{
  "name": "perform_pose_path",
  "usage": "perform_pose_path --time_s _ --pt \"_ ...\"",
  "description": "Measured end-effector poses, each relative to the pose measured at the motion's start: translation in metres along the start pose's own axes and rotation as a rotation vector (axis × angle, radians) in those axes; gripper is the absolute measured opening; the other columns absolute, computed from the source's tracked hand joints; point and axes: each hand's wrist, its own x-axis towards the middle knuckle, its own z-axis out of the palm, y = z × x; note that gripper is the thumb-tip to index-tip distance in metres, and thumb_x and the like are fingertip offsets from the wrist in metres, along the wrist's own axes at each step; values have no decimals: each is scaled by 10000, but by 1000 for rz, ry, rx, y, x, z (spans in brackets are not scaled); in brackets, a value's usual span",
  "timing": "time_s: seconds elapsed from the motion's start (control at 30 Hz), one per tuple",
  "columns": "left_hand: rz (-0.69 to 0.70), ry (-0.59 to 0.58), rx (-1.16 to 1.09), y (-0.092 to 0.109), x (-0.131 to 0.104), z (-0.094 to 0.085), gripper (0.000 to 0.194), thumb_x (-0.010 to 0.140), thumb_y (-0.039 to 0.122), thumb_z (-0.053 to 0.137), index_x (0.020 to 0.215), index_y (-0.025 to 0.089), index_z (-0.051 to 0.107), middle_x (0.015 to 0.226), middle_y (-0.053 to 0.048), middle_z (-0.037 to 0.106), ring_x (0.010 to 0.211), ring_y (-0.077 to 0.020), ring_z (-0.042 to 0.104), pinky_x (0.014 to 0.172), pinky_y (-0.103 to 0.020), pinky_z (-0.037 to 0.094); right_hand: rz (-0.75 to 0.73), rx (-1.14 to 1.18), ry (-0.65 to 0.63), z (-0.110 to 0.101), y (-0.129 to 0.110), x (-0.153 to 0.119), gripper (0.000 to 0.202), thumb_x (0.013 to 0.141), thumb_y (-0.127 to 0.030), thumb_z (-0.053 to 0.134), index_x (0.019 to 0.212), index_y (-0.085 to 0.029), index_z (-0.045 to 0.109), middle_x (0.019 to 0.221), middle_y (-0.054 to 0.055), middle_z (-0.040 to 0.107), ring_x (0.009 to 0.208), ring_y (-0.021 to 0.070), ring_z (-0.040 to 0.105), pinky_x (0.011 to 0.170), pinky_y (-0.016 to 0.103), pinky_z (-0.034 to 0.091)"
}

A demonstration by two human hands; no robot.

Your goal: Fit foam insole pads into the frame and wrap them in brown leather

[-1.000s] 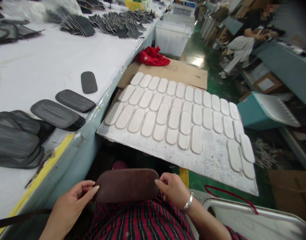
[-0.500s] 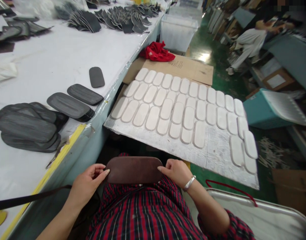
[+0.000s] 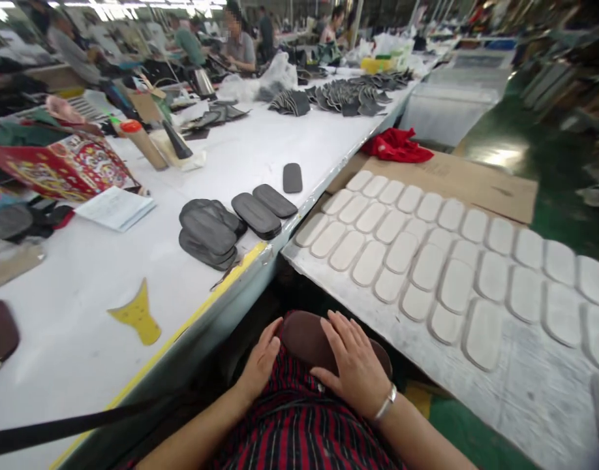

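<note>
The right hand's (image 3: pixel 355 369) fingers spread over the brown piece (image 3: pixel 305 339), apparently steadying it; the left hand's (image 3: pixel 257 367) sit slightly open at its ten-o'clock end.

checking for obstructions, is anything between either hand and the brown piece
Nothing visible: the right hand lies over the brown piece, and the left hand is by its left end, perhaps touching.

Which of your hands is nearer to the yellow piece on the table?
Left. The left hand is beyond the table edge from the yellow piece; the right hand is farther, over the brown piece.
</note>
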Motion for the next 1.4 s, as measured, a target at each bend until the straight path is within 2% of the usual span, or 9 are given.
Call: perform_pose_path --time_s 0.17,0.5,0.6,0.8,0.93,1.07,1.13,1.23,1.4 --pt "-18 -58 -34 -6 -5 16 587 816 435 464 1324 171 333 1393 -82 331 1281 -213 290 1088 -382 193 -71 17 -140 13 -16 30 843 667 -596 582 1349 -188 302 1413 129 265 1291 285 217 1047 491 190" --pt "-97 -125 -72 -13 -5 12 551 854 394 413 1358 221 272 1433 -45 251 1316 -197 206 1102 -388 159 -147 6 -204 13 -15 34 808 632 -580 631 1332 -325 318 1444 119 180 1287 318 220 1013 517 224" --pt "-86 -134 -53 -13 -2 13 534 864 395 388 1357 225 274 1424 -50 273 1311 -198 225 1100 -401 164 -134 -3 -189 16 -16 36 799 641 -564 636 1334 -339 308 1455 99 148 1291 325 206 1012 522 224" --pt "-68 -52 11 -3 4 17 463 870 397 383 1302 232 374 1362 -38 388 1273 -185 308 1095 -372 193 -89 -28 -165 18 -20 36 849 617 -547 665 1345 -325 289 1459 102 123 1302 347 153 1006 547 212" --pt "-109 -99 -50 3 4 10 478 860 423 392 1289 214 401 1361 -31 392 1278 -191 300 1100 -374 175 -72 53 -211 10 -13 37 736 735 -551 541 1349 -226 300 1421 118 251 1286 298 235 1012 496 253" --pt "-186 -149 -218 7 7 4 487 894 457 238 1267 213 435 1322 -13 448 1254 -177 348 1085 -366 221 136 130 -234 8 -1 49 535 887 -415 345 1318 -99 328 1230 146 508 1114 217 482 920 372 394" --pt "-164 -136 -209 8 8 5 493 875 467 313 1275 201 421 1313 -32 458 1234 -192 378 1069 -371 256 198 93 -246 11 2 56 517 889 -442 330 1274 -102 391 1135 147 570 1026 228 543 858 363 426" --pt "-99 -92 -81 9 7 10 580 770 416 557 1278 180 409 1316 -71 448 1219 -230 391 1058 -390 264 209 26 -275 16 1 62 514 860 -526 350 1182 -146 475 1025 125 613 938 241 580 785 351 436" --pt "-52 -56 -29 12 7 15 520 758 379 577 1232 200 462 1254 -72 506 1161 -241 449 1022 -405 309 260 -12 -322 16 -5 62 463 838 -587 329 916 -186 549 844 78 621 808 226 597 675 319 426"
